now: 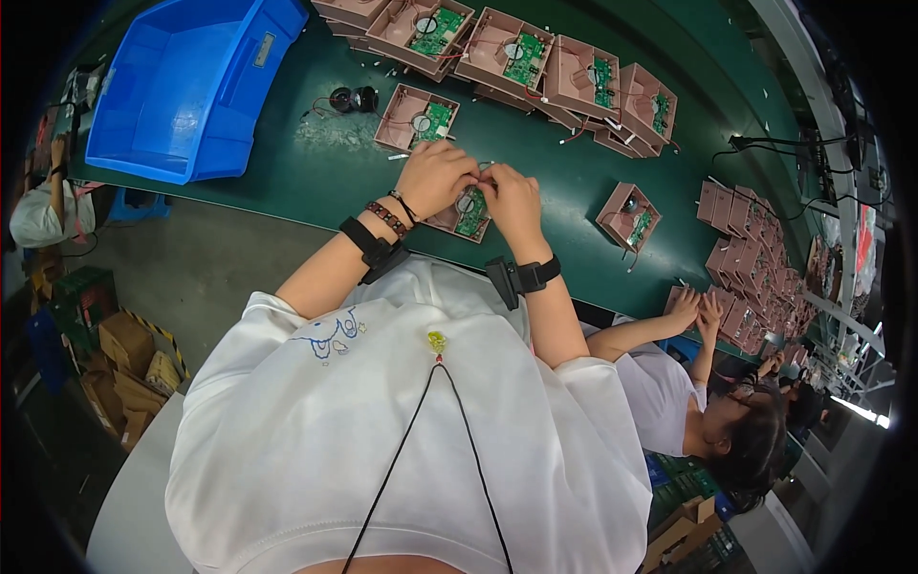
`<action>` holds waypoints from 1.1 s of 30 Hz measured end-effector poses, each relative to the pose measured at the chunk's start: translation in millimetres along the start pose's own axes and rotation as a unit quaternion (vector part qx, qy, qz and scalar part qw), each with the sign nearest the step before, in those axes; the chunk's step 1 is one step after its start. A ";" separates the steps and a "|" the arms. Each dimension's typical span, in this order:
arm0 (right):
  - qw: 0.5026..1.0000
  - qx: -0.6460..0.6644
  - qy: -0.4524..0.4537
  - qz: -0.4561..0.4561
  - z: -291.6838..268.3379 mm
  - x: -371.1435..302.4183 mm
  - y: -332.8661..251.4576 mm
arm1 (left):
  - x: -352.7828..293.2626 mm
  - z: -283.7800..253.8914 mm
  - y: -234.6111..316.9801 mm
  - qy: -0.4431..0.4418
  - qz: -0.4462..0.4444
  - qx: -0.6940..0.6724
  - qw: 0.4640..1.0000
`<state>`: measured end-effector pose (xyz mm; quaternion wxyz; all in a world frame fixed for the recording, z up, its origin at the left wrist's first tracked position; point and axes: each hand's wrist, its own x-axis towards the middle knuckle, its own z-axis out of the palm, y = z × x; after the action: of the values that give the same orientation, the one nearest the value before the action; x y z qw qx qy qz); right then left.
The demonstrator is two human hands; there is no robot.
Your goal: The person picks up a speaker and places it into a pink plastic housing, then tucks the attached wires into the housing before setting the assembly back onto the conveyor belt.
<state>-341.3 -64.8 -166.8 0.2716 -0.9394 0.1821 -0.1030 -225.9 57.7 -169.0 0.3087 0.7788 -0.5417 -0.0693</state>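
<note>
My left hand (pixel 435 179) and my right hand (pixel 512 196) meet over an open pinkish-brown plastic housing (pixel 444 222) at the near edge of the bench. Inside that housing lie a green circuit board (pixel 471 223) and a round pale part, partly covered by my hands. Both sets of fingertips are closed in a pinch and come together at the housing's far side. What they pinch is too small and hidden to name. Just beyond my left hand sits another open housing (pixel 392 134) with a green board in it.
A large blue bin (pixel 182 105) stands at the left. Stacked housings (pixel 574 81) line the bench's far side. A black roll-like part (pixel 354 99) lies near the bin. Right of me are a single housing (pixel 628 218) and a co-worker's hands (pixel 696 311) beside piled housings.
</note>
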 end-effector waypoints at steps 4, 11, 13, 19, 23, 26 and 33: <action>0.998 -0.002 -0.044 0.044 2.4 -2.7 3.4 | 1.2 0.8 4.9 0.002 -0.015 -0.021 1.000; 0.981 0.130 -0.027 0.142 23.7 -19.5 20.6 | -20.4 5.5 4.9 0.108 -0.078 -0.064 0.989; 0.976 0.153 -0.021 0.156 26.6 -20.1 22.0 | -28.8 4.4 4.6 0.111 -0.102 -0.068 0.986; 0.994 0.063 0.049 0.074 31.3 -16.3 21.6 | -53.2 11.6 -1.0 0.084 -0.161 -0.049 0.982; 0.993 0.081 0.064 0.065 41.9 -19.8 30.5 | -61.5 21.1 2.7 0.030 -0.269 -0.091 0.958; 0.991 0.100 0.061 0.067 48.1 -22.0 37.4 | -64.4 25.0 2.2 0.010 -0.254 -0.086 0.963; 0.988 0.114 0.042 0.093 48.1 -20.2 35.6 | -65.0 22.8 -3.3 -0.016 -0.260 -0.101 0.960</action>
<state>-355.8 -62.0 -228.1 0.3769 -0.8762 0.2672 -0.1370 -259.6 106.8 -203.8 0.3484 0.8563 -0.3156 -0.2138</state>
